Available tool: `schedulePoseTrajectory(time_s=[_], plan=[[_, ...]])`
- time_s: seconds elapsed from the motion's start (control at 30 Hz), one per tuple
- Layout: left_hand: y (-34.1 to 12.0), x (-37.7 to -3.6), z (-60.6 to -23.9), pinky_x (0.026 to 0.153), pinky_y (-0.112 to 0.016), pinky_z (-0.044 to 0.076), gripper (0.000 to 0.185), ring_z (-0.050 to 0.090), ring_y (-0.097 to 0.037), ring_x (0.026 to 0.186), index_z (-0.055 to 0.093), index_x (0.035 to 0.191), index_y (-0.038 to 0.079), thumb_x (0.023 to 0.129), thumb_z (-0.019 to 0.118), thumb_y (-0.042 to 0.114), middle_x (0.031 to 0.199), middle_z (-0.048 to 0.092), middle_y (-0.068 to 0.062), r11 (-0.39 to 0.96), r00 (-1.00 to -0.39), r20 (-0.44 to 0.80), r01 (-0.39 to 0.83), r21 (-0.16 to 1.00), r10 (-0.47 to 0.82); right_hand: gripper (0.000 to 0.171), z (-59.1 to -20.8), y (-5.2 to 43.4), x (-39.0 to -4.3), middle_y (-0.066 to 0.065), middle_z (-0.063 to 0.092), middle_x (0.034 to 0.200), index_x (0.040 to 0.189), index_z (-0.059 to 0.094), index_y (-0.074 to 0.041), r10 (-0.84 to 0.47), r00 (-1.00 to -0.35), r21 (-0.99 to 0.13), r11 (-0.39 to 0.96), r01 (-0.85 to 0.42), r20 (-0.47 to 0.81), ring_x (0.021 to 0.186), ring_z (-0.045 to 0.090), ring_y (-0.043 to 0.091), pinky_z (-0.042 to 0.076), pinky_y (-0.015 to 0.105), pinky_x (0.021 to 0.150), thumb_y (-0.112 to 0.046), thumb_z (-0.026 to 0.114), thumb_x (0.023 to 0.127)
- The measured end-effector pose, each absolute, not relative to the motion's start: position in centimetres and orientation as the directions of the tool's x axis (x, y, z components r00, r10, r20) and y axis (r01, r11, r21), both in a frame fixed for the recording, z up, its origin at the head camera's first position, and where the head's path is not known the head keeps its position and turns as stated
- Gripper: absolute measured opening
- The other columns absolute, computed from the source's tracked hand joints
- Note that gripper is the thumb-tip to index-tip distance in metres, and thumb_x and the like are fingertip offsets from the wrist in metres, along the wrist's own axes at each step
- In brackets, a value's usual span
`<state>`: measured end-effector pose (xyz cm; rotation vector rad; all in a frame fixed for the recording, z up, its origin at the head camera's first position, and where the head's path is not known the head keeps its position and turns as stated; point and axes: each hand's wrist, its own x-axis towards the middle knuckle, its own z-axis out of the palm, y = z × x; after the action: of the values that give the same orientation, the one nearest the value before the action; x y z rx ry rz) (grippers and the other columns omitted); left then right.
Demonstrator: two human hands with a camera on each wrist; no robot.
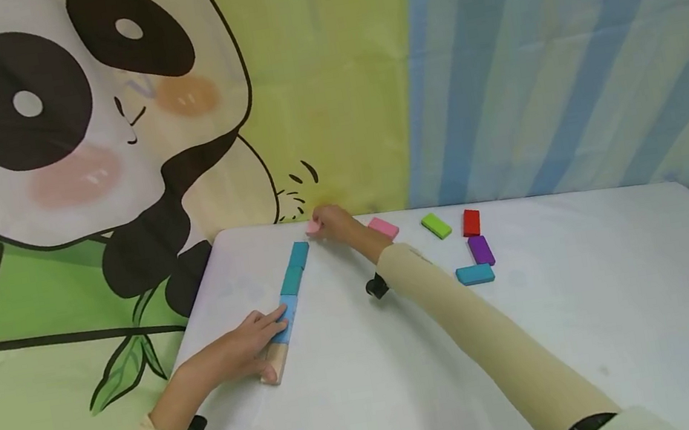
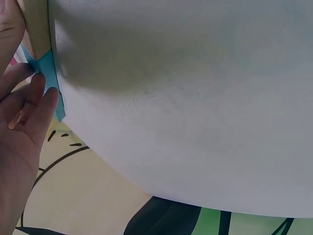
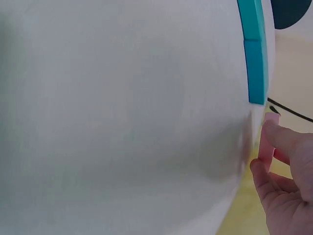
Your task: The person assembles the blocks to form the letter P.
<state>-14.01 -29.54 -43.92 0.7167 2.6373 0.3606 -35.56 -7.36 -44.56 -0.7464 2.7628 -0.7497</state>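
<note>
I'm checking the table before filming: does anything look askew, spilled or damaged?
Nothing spilled or damaged shows. The green block lies slanted near the red block, though that seems ordinary; the block row at the left hand looks fairly straight.

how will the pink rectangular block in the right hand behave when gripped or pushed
The pink rectangular block seems stiff, its edges straight as the right hand pinches it. It is probably light, being small beside that hand. Flat sides suggest sliding rather than rolling.

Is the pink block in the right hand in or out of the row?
Out: the right hand pinches the pink block, with a gap between it and the nearest teal block.
</note>
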Motion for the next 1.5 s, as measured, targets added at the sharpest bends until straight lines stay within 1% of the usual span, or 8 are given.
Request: schedulePoseTrajectory(time_s=[0.43,0.57,0.77,0.93,1.0,1.1,1.2,1.5], plan=[[-29.5,-14.1,-43.8,0.086,-0.027,0.045,0.101,0.042,-0.015,0.109,0.036,0.149,0.000,0.068,0.073,0.048,0.142,0.042,-0.018,0.841,-0.804,-0.290,0.417,0.345,0.519,0.036,-45.6,-10.1,-35.2,0.014,0.064,0.113,0.123,0.060,0.002,-0.524,-0.852,-0.577,0.693,-0.432,0.009,0.098,0.053,0.023,0.047,0.033,0.091,-0.023,0.061,0.096],[-29.5,-14.1,-43.9,0.085,-0.026,0.045,0.101,0.042,-0.015,0.109,0.035,0.149,0.000,0.068,0.072,0.048,0.139,0.043,-0.018,0.837,-0.798,-0.298,0.418,0.352,0.524,0.035,-45.6,-10.3,-35.2,0.013,0.064,0.113,0.122,0.061,0.001,-0.549,-0.836,-0.554,0.690,-0.465,0.018,0.098,0.052,0.021,0.045,0.030,0.088,-0.021,0.061,0.095],[-29.5,-14.2,-43.9,0.087,-0.027,0.045,0.099,0.042,-0.015,0.110,0.036,0.149,0.000,0.069,0.071,0.048,0.144,0.040,-0.017,0.831,-0.794,-0.285,0.438,0.342,0.536,0.033,-45.8,-10.2,-35.1,0.014,0.064,0.118,0.123,0.062,0.002,-0.556,-0.831,-0.540,0.691,-0.480,0.027,0.103,0.055,0.023,0.046,0.033,0.094,-0.017,0.061,0.096],[-29.5,-14.1,-44.0,0.088,-0.028,0.045,0.100,0.041,-0.016,0.111,0.035,0.149,0.000,0.069,0.072,0.047,0.144,0.040,-0.017,0.832,-0.793,-0.294,0.427,0.354,0.533,0.031,-47.0,-10.1,-35.1,0.012,0.064,0.115,0.121,0.061,-0.001,-0.579,-0.815,-0.463,0.717,-0.521,0.020,0.101,0.057,0.023,0.048,0.032,0.093,-0.023,0.053,0.100],[-29.6,-14.1,-44.1,0.088,-0.028,0.045,0.099,0.041,-0.016,0.111,0.036,0.148,-0.001,0.069,0.071,0.048,0.147,0.039,-0.017,0.826,-0.790,-0.286,0.438,0.354,0.542,0.032,-47.4,-10.0,-34.8,0.015,0.061,0.126,0.122,0.060,-0.003,-0.587,-0.809,-0.425,0.726,-0.540,0.025,0.112,0.058,0.024,0.047,0.034,0.099,-0.025,0.050,0.101],[-29.8,-14.0,-44.3,0.088,-0.028,0.046,0.099,0.041,-0.016,0.110,0.037,0.147,-0.002,0.069,0.070,0.049,0.151,0.037,-0.017,0.816,-0.784,-0.270,0.461,0.348,0.559,0.036,-46.8,-9.3,-33.8,0.020,0.047,0.146,0.128,0.057,-0.004,-0.604,-0.796,-0.399,0.720,-0.568,0.042,0.134,0.047,0.031,0.040,0.041,0.109,-0.028,0.047,0.103],[-29.8,-14.0,-44.3,0.088,-0.028,0.046,0.099,0.041,-0.016,0.110,0.037,0.147,-0.001,0.069,0.070,0.050,0.150,0.038,-0.017,0.817,-0.786,-0.263,0.468,0.337,0.559,0.043,-45.5,-7.4,-31.9,0.019,0.035,0.155,0.137,0.051,-0.007,-0.638,-0.768,-0.394,0.692,-0.605,0.058,0.144,0.034,0.033,0.034,0.045,0.114,-0.031,0.048,0.102],[-29.3,-14.1,-44.2,0.085,-0.027,0.046,0.098,0.043,-0.019,0.115,0.040,0.146,0.000,0.068,0.072,0.050,0.155,0.032,-0.015,0.843,-0.802,-0.284,0.446,0.301,0.526,0.054,-45.0,6.9,-22.7,0.013,0.043,0.151,0.142,0.050,-0.012,-0.728,-0.680,-0.345,0.618,-0.706,0.088,0.140,0.040,0.029,0.037,0.047,0.111,-0.038,0.060,0.095]])
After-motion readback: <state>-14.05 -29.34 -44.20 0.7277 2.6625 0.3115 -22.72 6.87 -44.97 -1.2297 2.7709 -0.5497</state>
